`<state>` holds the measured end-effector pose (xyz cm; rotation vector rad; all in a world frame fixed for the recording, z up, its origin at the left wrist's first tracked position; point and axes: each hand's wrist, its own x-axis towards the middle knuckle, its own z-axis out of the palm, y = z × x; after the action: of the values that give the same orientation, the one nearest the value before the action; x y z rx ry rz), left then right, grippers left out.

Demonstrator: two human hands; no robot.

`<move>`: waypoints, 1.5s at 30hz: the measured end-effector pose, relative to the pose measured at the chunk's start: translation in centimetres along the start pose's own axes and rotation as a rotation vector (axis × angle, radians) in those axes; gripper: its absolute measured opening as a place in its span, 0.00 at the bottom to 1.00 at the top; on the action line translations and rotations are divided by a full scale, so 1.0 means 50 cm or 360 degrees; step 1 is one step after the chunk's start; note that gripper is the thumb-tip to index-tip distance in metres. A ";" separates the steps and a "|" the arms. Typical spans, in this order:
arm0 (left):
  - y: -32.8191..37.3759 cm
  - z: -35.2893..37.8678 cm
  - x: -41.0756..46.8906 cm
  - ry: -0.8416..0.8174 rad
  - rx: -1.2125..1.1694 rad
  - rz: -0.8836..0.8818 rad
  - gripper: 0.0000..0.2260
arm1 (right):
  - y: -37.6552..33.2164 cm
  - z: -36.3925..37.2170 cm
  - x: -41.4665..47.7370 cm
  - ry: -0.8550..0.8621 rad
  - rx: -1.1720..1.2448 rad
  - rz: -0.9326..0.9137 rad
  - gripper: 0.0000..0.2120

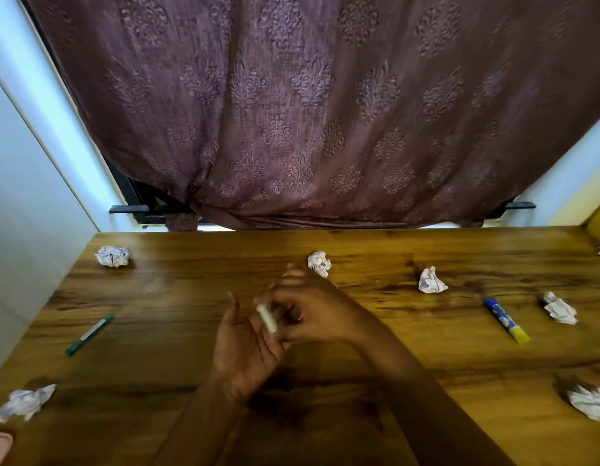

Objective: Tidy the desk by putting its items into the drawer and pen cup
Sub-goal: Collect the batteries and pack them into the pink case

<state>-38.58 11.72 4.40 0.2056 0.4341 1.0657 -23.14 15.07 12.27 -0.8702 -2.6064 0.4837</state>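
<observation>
Head view: how do the hands stand?

Together, over the middle of the brown wooden desk [191,280]. The right hand [317,314] pinches a short white cylindrical stub [267,318] in curled fingers. The left hand [243,344] lies palm up just under it, fingers loose, gripping nothing. Blur hides whether the stub touches the left fingers.

What lies around them?

Well to the left of the hands, a slim green pen [89,335] lies flat on the desk. Well to the right lies a blue and yellow glue stick [507,320]. Several crumpled white paper balls [319,264] are scattered: that one sits just beyond the right hand, another ball [432,280] farther right, one ball [560,307] just past the glue stick, one ball [112,256] far left and beyond, one ball [24,403] near left, one ball [589,403] near right.

And beyond the hands?

A purple patterned curtain [308,112] hangs past the desk's far edge.
</observation>
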 end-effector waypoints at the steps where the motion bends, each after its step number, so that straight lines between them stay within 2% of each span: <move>1: 0.004 -0.005 0.002 0.0008 0.0026 0.0032 0.36 | 0.015 -0.017 -0.011 0.0100 -0.0024 0.0063 0.27; 3: 0.014 -0.028 0.007 0.0019 0.0072 0.0111 0.37 | 0.048 -0.051 -0.038 0.0196 -0.0111 0.0256 0.28; 6: 0.026 -0.056 0.009 0.0140 -0.0025 0.0157 0.34 | 0.088 -0.064 -0.075 0.0063 -0.0229 0.0513 0.28; 9: 0.019 -0.050 0.004 0.0302 -0.0144 0.0247 0.28 | 0.110 -0.037 -0.087 -0.0086 -0.0263 0.0612 0.30; 11: 0.008 -0.042 0.007 0.0431 -0.0081 0.0321 0.26 | 0.120 -0.020 -0.095 -0.0033 -0.0223 0.0641 0.31; 13: -0.002 -0.039 0.012 0.0505 -0.0005 0.0347 0.25 | 0.126 -0.008 -0.109 0.0132 -0.0019 0.0729 0.28; 17: -0.028 -0.026 0.009 0.0537 0.0285 0.0345 0.21 | 0.123 0.029 -0.138 0.0598 0.0805 0.1082 0.18; 20: -0.056 -0.018 0.008 0.0564 0.0568 0.0340 0.18 | 0.108 0.073 -0.144 0.0680 0.1330 0.1394 0.18; 22: -0.069 -0.015 0.007 0.0556 0.0686 0.0327 0.16 | 0.090 0.088 -0.144 0.0744 0.1568 0.1501 0.14; 24: -0.078 -0.003 0.002 0.0544 0.0776 0.0312 0.14 | 0.075 0.095 -0.143 0.0821 0.1637 0.1508 0.11; 27: -0.089 0.010 -0.010 0.0606 0.0901 0.0361 0.10 | 0.053 0.108 -0.144 0.0842 0.1588 0.1522 0.12; 34: -0.118 -0.001 -0.053 0.0844 0.1334 0.0490 0.16 | 0.014 0.120 -0.144 0.0847 0.1612 0.1523 0.09; 36: -0.118 0.006 -0.064 0.0842 0.1389 0.0497 0.14 | 0.007 0.121 -0.146 0.0898 0.1320 0.1575 0.14; 37: -0.113 0.004 -0.071 0.0829 0.1415 0.0520 0.13 | 0.002 0.121 -0.147 0.1009 0.1095 0.1552 0.16; 39: -0.093 -0.013 -0.093 0.0845 0.1513 0.0601 0.17 | -0.026 0.109 -0.143 0.1317 0.0829 0.1348 0.17; 41: -0.061 -0.047 -0.139 0.0961 0.1762 0.0800 0.24 | -0.068 0.100 -0.117 0.1405 0.0671 0.1068 0.16; 43: -0.025 -0.077 -0.208 0.1132 0.2190 0.0970 0.23 | -0.115 0.117 -0.074 0.1235 0.0646 0.0772 0.15; 45: 0.001 -0.115 -0.291 0.1411 0.2531 0.1073 0.26 | -0.157 0.161 -0.020 0.0940 0.0747 0.0536 0.15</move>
<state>-47.12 -1.29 2.83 1.3757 2.0928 1.1873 -29.80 6.87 8.30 -1.0822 -1.7257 0.7530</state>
